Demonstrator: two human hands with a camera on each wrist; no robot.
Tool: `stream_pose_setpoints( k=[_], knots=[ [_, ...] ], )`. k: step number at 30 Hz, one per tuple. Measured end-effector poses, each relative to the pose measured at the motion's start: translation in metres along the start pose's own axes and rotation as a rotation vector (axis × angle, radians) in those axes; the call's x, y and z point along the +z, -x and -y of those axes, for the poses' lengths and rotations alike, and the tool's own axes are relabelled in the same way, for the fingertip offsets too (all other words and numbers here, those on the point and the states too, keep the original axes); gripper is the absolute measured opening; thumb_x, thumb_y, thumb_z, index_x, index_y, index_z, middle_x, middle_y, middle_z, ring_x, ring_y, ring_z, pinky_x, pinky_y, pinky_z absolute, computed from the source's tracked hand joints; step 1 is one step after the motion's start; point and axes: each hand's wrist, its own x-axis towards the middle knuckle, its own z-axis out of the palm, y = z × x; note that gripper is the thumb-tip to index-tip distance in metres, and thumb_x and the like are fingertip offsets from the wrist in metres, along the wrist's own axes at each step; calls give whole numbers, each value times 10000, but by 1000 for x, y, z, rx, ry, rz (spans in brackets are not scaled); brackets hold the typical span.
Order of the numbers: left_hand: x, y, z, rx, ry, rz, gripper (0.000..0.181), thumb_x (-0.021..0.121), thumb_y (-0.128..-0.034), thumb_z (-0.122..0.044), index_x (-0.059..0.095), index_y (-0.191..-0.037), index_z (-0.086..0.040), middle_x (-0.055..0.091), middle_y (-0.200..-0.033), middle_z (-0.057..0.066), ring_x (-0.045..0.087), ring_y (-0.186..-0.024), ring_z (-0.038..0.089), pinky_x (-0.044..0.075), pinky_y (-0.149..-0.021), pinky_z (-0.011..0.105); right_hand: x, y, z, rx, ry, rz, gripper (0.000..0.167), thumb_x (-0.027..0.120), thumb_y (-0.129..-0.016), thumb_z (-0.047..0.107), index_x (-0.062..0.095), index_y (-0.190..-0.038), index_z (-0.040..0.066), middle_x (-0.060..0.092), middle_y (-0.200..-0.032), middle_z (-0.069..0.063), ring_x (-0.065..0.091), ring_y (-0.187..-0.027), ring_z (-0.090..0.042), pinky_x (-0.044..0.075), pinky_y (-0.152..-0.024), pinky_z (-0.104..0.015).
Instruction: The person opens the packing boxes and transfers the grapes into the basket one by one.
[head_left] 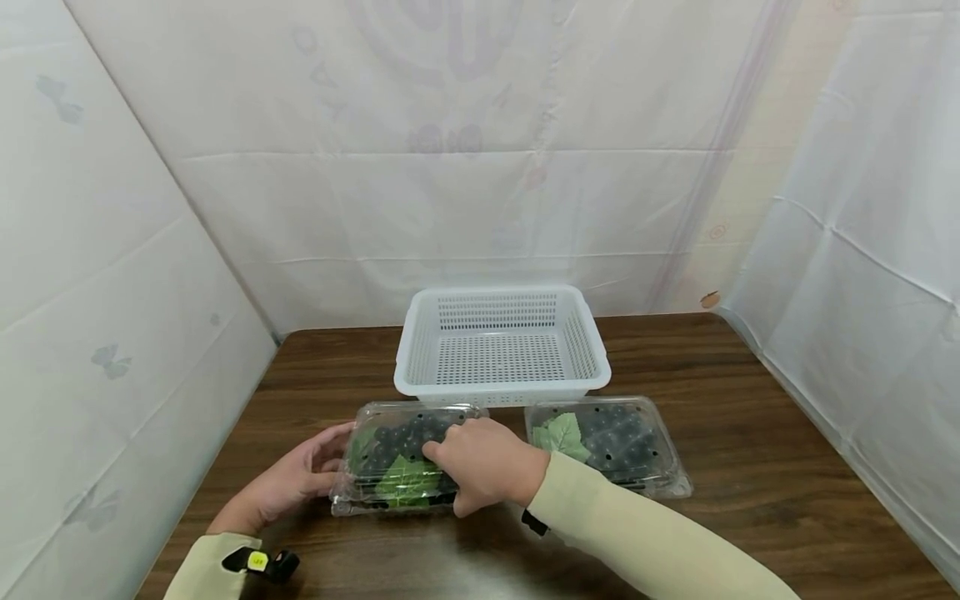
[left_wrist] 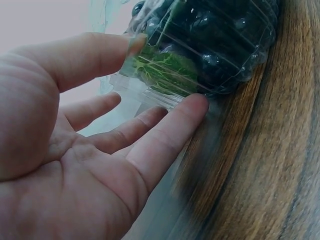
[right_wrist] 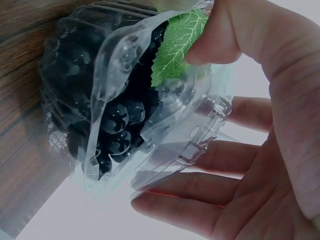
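Note:
A clear plastic clamshell box point(head_left: 384, 417) of dark grapes stands on the table in front of the basket. My left hand point(head_left: 296, 475) holds its left end, the thumb at the lid edge and the forefinger point(left_wrist: 186, 117) low near the tabletop. Across the right end my right hand point(head_left: 487, 467) grips the lid, with its thumb beside a green leaf point(right_wrist: 180, 45) and its other fingers on the far side. The right wrist view shows a gap between lid and tray at this end, with bare grapes point(right_wrist: 117, 120) in it. The right palm hides part of the box.
Behind the boxes stands a white perforated plastic basket point(head_left: 502, 389). A second clamshell box point(head_left: 622, 442) with dark grapes and a leaf lies to the right, close to my right forearm. White sheeting point(head_left: 480, 200) rises behind and beside the brown wooden table point(head_left: 757, 467).

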Motion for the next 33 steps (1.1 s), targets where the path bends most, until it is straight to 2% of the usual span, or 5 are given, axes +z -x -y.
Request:
stream_pose_setpoints(
  k=[8,15,22,24,33],
  knots=[
    [-2,8,-1,-14,-21,5,845,635,-1001,-87,70,-1618,35,192,-1597,353,624,-1170,78,610,-866,332,-1,2,0,-14,4,-18,593,796,-767,352,640,-1329,247,556,-697,84,500,-613,-98,375,-507,-254],
    [-3,12,-1,17,-1,13,856,638,-998,-66,45,-1595,94,359,-1556,220,627,-1177,66,607,-884,316,-4,3,-3,-33,-42,-60,660,794,-740,343,631,-1372,245,598,-740,90,536,-663,-80,385,-515,-243],
    [-5,13,-2,-41,-11,5,909,663,-986,-85,21,-1611,66,6,-1631,405,586,-1229,139,607,-897,338,-5,4,-6,-46,-116,-76,658,749,-760,287,617,-1401,225,484,-623,98,376,-562,-74,236,-502,-244],
    [-5,14,-2,-31,-38,-8,912,675,-979,-89,35,-1609,68,48,-1617,424,607,-1205,184,609,-893,345,-7,5,-6,-52,-131,-82,642,738,-773,276,617,-1402,224,469,-604,96,333,-540,-73,215,-509,-246],
    [-9,12,-5,30,-170,-86,923,762,-923,-118,155,-1598,48,286,-1549,404,637,-1094,12,597,-872,275,-10,4,-10,-49,-199,-127,611,702,-800,283,620,-1403,228,467,-615,120,305,-499,-49,262,-510,-211]
  ],
)
